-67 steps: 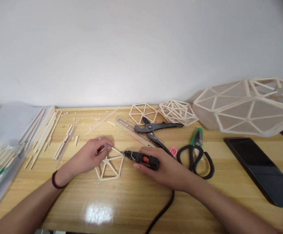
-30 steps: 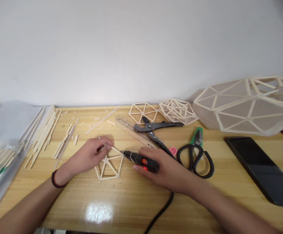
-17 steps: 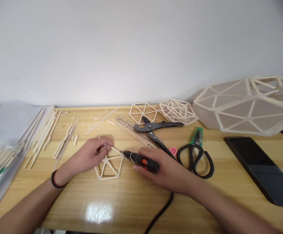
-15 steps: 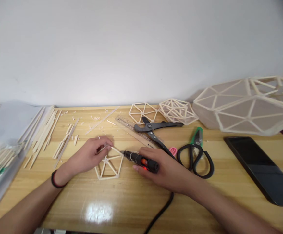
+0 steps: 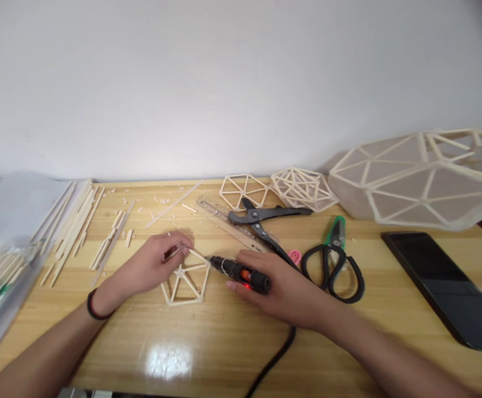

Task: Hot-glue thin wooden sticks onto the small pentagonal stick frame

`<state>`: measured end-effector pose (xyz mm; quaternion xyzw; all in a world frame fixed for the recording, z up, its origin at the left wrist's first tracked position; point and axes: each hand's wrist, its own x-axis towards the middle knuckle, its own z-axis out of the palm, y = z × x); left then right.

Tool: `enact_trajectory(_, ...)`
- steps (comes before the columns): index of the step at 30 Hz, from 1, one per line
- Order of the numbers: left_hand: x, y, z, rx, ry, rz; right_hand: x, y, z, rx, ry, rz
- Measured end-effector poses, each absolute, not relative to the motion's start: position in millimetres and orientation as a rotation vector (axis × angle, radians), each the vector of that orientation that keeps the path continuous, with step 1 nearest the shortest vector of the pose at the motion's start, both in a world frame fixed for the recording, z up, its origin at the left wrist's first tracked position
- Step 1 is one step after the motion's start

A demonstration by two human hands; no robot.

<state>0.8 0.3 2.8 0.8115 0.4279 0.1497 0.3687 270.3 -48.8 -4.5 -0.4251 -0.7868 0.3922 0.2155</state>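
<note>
A small hexagonal frame of pale wooden sticks (image 5: pixel 183 302) with spokes meeting at its centre lies on the wooden table. My left hand (image 5: pixel 164 257) pinches its upper edge between thumb and fingers, covering the upper left corner. In my right hand (image 5: pixel 261 282) is a black hot glue gun (image 5: pixel 232 269), its red light lit and an orange part showing. The nozzle points left and meets the frame's upper right corner; whether glue is flowing is too small to tell. A black cord (image 5: pixel 276 359) runs from below my right hand to the table's front edge.
Cut sticks (image 5: pixel 77 221) and scraps lie at the left. Behind my hands are a clear ruler (image 5: pixel 214 208), a dark hand cutter (image 5: pixel 257 215), a finished hexagon (image 5: pixel 244 190) and a stick ball (image 5: pixel 303 189). Scissors (image 5: pixel 334 271), a phone (image 5: pixel 444 287) and a large lattice model (image 5: pixel 421 182) occupy the right.
</note>
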Motion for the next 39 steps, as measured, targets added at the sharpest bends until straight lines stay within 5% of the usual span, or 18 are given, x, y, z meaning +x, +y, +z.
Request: enact_trajectory(39,0.3,1.4,0.3,2.096,1.083,0.4,270.1,-49.2,-4.9,-1.183,-2.186,1.084)
